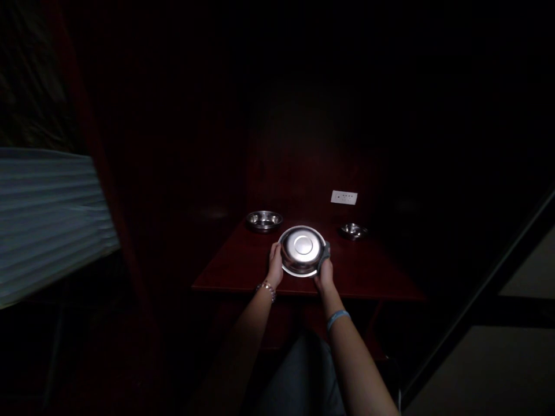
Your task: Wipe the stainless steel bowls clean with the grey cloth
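Note:
A shiny metal bowl (299, 260) is held up above the near part of the table, its round underside facing me. My left hand (275, 266) grips its left rim, a beaded bracelet on the wrist. On the opposite side my right hand (325, 274) is closed at the rim, with a dark grey piece, perhaps a cloth (326, 252), between it and the metal. A blue band circles the right wrist. The fingertips of both hands are partly hidden by the bowl.
On the dark red table (243, 266), a wide metal basin (264, 222) stands at the back left and a smaller metal bowl (353, 231) at the back right. A white socket plate (344, 197) is on the back wall. Dark panels flank the table.

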Demonstrator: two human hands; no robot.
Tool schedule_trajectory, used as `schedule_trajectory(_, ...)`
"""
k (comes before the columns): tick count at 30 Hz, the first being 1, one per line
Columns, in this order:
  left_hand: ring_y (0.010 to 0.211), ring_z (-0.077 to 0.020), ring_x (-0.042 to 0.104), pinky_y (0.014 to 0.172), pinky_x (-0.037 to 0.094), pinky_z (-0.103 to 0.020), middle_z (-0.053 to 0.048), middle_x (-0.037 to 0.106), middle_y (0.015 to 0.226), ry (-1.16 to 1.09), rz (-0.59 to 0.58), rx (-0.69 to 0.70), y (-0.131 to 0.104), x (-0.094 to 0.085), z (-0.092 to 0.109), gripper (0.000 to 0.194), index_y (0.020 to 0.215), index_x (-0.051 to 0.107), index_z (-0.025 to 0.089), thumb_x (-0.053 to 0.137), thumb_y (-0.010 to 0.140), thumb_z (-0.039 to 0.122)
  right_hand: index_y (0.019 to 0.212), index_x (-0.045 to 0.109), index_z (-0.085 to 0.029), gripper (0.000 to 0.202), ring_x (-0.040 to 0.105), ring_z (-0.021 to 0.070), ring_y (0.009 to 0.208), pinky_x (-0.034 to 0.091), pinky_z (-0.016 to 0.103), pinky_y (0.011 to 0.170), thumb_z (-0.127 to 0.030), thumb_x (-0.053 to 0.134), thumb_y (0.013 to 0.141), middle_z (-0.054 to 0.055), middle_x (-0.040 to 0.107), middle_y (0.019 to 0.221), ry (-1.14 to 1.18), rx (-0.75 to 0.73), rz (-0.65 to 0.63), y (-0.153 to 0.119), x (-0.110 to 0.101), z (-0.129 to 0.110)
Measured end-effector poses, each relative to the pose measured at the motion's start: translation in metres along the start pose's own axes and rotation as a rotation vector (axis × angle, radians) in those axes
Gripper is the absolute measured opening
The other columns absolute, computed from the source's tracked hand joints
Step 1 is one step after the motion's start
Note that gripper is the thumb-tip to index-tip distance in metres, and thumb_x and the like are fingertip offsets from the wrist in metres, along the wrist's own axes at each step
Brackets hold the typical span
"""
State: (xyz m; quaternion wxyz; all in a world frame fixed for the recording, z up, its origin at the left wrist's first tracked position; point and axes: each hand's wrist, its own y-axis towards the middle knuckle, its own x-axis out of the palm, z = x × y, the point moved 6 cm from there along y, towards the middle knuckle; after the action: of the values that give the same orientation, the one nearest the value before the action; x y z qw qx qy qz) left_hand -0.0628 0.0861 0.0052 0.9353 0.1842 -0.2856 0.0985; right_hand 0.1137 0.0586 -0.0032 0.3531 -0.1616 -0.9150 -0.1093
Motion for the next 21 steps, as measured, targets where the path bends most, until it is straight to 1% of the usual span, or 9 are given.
schedule_trajectory(5,0.091,-0.0184,0.061,0.091,0.046,-0.034,-0.001,0.066,0.090,0.018,0.017,-0.008,-0.0014,0.0003,0.0022,0.026,0.090,0.060,0.019,0.058,0.082,0.044,0.111,0.068,-0.014,0.050,0.068,0.0164,0.097,0.052,0.032,0.093,-0.056,0.050,0.088,0.006,0.073,0.106,0.002,0.019,0.024,0.0003,-0.0006,0.0008)
schedule_trajectory(10,0.092,-0.0177,0.062,0.093,0.045,-0.034,-0.001,0.067,0.090,-0.005,0.009,-0.020,-0.0021,0.0006,0.0014,0.023,0.089,0.060,0.020,0.058,0.082,0.042,0.110,0.068,-0.015,0.048,0.069,0.0166,0.096,0.053,0.032,0.091,-0.054,0.050,0.088,0.006,0.074,0.106,0.014,0.010,0.013,0.0020,-0.0020,0.0028)
schedule_trajectory(14,0.097,-0.0176,0.062,0.097,0.044,-0.034,-0.002,0.068,0.096,-0.037,-0.002,-0.022,-0.0002,0.0004,-0.0023,0.024,0.093,0.060,0.020,0.059,0.082,0.041,0.110,0.068,-0.015,0.046,0.069,0.0165,0.095,0.054,0.032,0.090,-0.052,0.051,0.088,0.006,0.074,0.105,0.013,-0.003,0.005,0.0031,-0.0028,0.0034)
schedule_trajectory(21,0.106,-0.0207,0.061,0.101,0.043,-0.037,-0.006,0.068,0.106,-0.033,0.016,-0.033,0.0029,-0.0001,-0.0046,0.030,0.100,0.062,0.019,0.058,0.083,0.044,0.108,0.068,-0.015,0.045,0.069,0.0172,0.097,0.053,0.032,0.092,-0.052,0.049,0.089,0.006,0.074,0.105,0.003,0.009,0.019,0.0046,-0.0044,0.0048)
